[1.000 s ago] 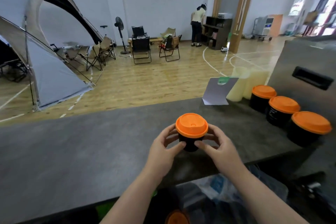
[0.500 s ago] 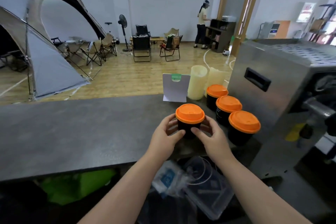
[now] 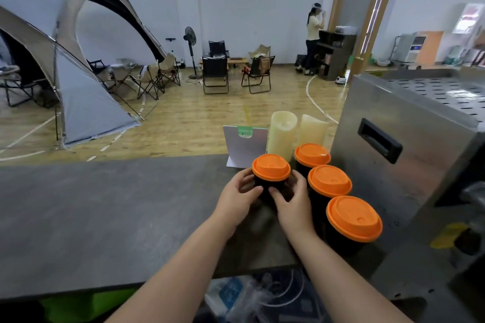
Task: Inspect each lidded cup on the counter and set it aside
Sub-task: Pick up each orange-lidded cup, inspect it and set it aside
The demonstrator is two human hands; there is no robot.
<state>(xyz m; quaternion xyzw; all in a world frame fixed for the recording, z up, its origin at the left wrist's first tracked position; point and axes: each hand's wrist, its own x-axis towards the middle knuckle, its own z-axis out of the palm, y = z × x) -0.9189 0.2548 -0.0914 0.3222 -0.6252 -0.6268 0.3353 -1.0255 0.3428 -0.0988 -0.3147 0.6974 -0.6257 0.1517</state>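
Clasping an orange-lidded black cup (image 3: 271, 174) in the head view: left grip (image 3: 237, 199) and right grip (image 3: 292, 206) both clamped round its wall, base hidden, at the grey tabletop (image 3: 105, 217). Just right, three more lidded cups (image 3: 329, 181) in a row beside a steel machine (image 3: 420, 144).

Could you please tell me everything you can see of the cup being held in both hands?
The cup has a black body and a fitted orange lid, plastic by its look. It is upright over the grey counter, left of three like cups. The left hand and right hand grip its sides, hiding its base.
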